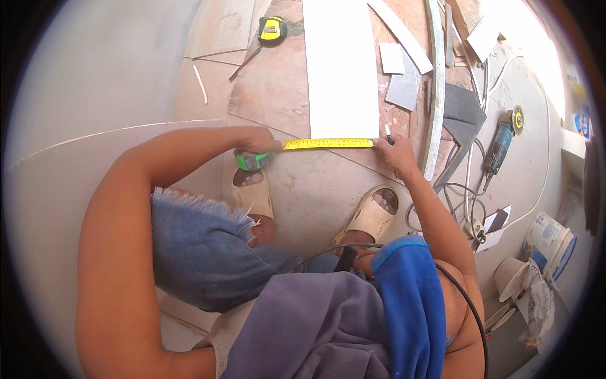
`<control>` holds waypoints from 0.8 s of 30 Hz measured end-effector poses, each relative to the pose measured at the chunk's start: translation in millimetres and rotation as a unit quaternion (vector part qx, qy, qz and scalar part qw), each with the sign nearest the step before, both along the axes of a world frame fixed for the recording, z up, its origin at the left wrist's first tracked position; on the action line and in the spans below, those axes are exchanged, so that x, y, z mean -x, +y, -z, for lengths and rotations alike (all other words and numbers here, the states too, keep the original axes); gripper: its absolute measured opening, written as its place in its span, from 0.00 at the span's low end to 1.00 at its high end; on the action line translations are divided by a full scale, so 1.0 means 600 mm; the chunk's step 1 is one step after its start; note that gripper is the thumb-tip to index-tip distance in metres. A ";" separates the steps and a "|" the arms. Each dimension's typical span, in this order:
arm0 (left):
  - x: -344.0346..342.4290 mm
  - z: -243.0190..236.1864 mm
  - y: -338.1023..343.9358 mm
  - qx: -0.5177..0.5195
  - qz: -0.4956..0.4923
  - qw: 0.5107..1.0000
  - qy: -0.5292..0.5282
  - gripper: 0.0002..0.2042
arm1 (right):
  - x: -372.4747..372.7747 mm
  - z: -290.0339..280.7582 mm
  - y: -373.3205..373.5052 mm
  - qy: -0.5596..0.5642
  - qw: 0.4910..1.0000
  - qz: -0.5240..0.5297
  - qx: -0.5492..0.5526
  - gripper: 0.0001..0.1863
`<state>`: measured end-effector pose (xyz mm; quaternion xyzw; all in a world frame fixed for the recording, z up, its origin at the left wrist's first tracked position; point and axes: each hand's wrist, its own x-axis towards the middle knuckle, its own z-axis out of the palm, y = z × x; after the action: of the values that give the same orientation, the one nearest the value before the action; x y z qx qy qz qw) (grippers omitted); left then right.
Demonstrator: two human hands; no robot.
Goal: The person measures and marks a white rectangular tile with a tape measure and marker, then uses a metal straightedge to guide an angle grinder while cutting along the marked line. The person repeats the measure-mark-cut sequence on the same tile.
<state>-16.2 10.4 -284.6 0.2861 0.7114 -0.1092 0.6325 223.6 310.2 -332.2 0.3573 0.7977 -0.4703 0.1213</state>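
Observation:
A long white tile [343, 69] lies on the floor in front of me, its near edge facing my feet. Across that edge runs the yellow blade of a tape measure [252, 160], whose green and dark case is by my left foot. My left hand [260, 140] is closed on the tape measure where the blade leaves the case. At the tile's near right corner my right hand [396, 153] pinches the blade's end. A dark, slim thing with a white tip, perhaps a marker [388, 132], sticks up from the right hand's fingers.
Another tape measure [272, 30], yellow and black, lies at the far left. A long metal bar [435, 95] and tile offcuts [403, 85] lie right of the tile. Farther right are an angle grinder [500, 148], loose cables and a stained bucket [548, 243].

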 end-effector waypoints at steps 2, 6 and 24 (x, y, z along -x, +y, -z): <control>0.000 -0.001 0.005 0.014 -0.005 1.000 0.001 0.38 | 0.006 -0.010 0.008 -0.004 1.000 0.013 0.007 0.16; -0.001 -0.008 0.012 0.008 0.007 1.000 0.009 0.38 | 0.023 -0.035 0.043 0.017 0.978 0.108 0.175 0.15; -0.002 -0.023 0.020 0.013 -0.013 1.000 0.007 0.37 | 0.047 -0.094 0.076 0.022 0.962 0.142 0.230 0.19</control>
<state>-14.9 22.3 -271.1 0.2676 0.7178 -0.1125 0.6328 195.5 355.8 -275.5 0.4194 0.6113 -0.6613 0.1148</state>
